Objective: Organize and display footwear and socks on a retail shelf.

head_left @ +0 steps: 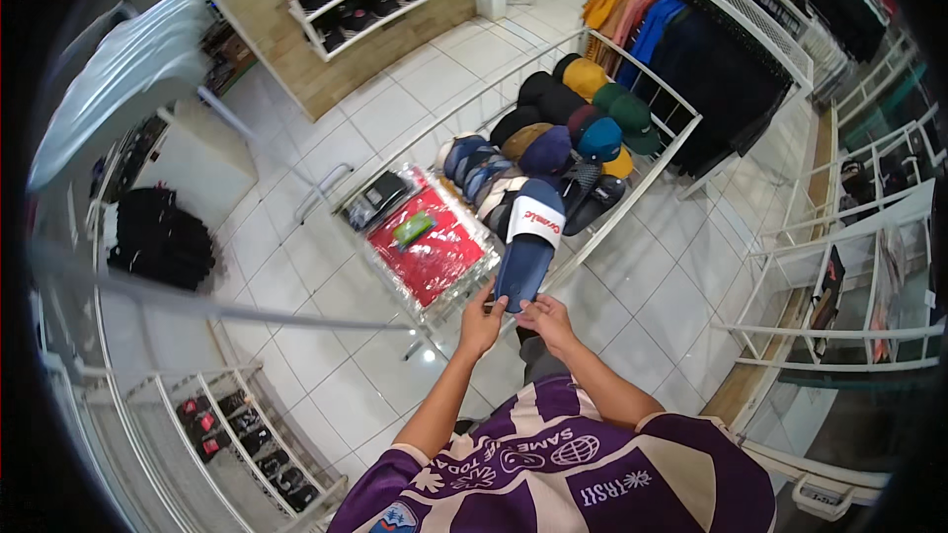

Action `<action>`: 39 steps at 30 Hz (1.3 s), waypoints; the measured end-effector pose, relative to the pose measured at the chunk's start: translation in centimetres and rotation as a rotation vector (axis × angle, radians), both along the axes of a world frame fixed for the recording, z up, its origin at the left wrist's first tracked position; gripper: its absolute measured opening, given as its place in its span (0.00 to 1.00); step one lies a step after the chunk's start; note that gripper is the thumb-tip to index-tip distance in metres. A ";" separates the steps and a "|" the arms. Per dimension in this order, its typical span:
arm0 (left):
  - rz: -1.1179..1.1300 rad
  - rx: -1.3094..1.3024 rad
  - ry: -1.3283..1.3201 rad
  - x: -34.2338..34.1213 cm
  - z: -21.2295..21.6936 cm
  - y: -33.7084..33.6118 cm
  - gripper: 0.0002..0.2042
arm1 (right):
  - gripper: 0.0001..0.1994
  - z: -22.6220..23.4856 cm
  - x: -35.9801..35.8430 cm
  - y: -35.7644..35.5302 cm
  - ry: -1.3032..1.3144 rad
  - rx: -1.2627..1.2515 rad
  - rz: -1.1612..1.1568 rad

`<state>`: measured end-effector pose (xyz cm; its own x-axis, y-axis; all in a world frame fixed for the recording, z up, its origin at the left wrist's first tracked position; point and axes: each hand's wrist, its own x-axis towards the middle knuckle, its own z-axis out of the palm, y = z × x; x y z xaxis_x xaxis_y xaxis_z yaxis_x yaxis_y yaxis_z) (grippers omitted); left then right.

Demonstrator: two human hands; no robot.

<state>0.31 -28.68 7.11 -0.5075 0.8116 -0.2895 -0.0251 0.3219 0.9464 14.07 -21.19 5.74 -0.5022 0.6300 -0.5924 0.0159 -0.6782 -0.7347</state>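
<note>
In the head view, the left hand [482, 328] and right hand [546, 324] are close together, both pinching the heel end of a navy slide sandal [521, 274] that points out toward the piled caps [548, 148]. With all the grip at one end, the sandal could tip or slip — its strap end looks unsupported — and knock the caps or the red plastic-wrapped garment [449, 262]; whether it touches any cap, I cannot tell.
</note>
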 end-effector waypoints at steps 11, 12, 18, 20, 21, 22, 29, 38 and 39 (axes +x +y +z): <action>-0.179 -0.062 0.117 -1.9 -11.0 19.7 0.20 | 0.10 -11.7 -3.4 23.2 -0.136 0.094 -0.382; -0.162 -0.069 0.104 -1.9 -11.5 20.6 0.19 | 0.11 -12.5 -3.8 24.5 -0.180 0.083 -0.413; -0.211 -0.221 -0.029 -1.8 -10.7 21.7 0.19 | 0.14 -14.7 -5.6 28.2 -0.375 -0.008 -0.465; -0.187 -0.210 -0.064 -1.4 -10.2 21.2 0.19 | 0.16 -15.5 -5.3 28.7 -0.425 0.012 -0.408; -0.148 -0.197 -0.078 -1.3 -10.2 20.6 0.19 | 0.18 -16.0 -4.9 28.6 -0.447 0.077 -0.311; -0.110 -0.182 -0.093 -1.1 -10.2 20.0 0.19 | 0.21 -16.4 -4.4 28.4 -0.468 0.144 -0.215; -0.041 -0.243 -0.219 -3.0 -6.2 12.2 0.19 | 0.22 -13.2 -3.5 20.5 -0.275 0.012 -0.042; 0.264 -0.163 -0.271 -4.9 -2.0 -2.9 0.20 | 0.16 -0.7 -7.8 5.1 -0.182 0.138 0.466; 0.303 -0.170 -0.274 -4.9 -0.1 -4.8 0.20 | 0.16 0.4 -8.7 3.2 -0.163 0.162 0.533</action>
